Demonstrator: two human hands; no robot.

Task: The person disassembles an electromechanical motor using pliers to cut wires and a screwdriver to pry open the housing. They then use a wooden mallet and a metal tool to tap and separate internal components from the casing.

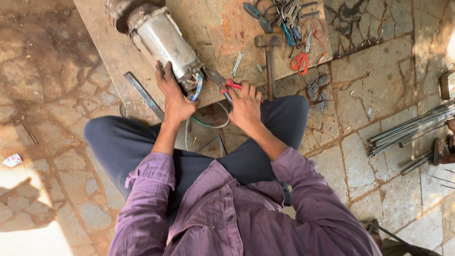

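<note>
**Motor cylinder braced while pliers work at its wired end**

While the person sits low on the stone floor (pixel 61 95) with knees spread, the wooden desk (pixel 213 28) lies just ahead of the legs, which puts the work within easy reach of both hands. The left hand (pixel 174 95) lies flat and spread against the lower side of the metal cylinder (pixel 163 40), fingers pressing its casing; judging by that posture, it steadies the round body so it cannot roll on the board. The right hand (pixel 244 105) is closed around red-handled pliers (pixel 222 84), whose dark nose points into the cylinder's near end, just beside the left thumb.

The cylinder lies on its side, slanting from the desk's far edge towards the person. Its shell is dull silver, scuffed and stained, with a rust-brown cap at the far end. At the near end a blue wire (pixel 198 90) loops out, and a green wire (pixel 201 124) trails down off the desk edge between the knees.

A hammer (pixel 268 61) lies right of the hands, with a small spanner (pixel 237 63) between it and the cylinder, and orange-handled scissors (pixel 299 60) beyond. A flat metal bar (pixel 142 92) rests left of the wrist.
</note>
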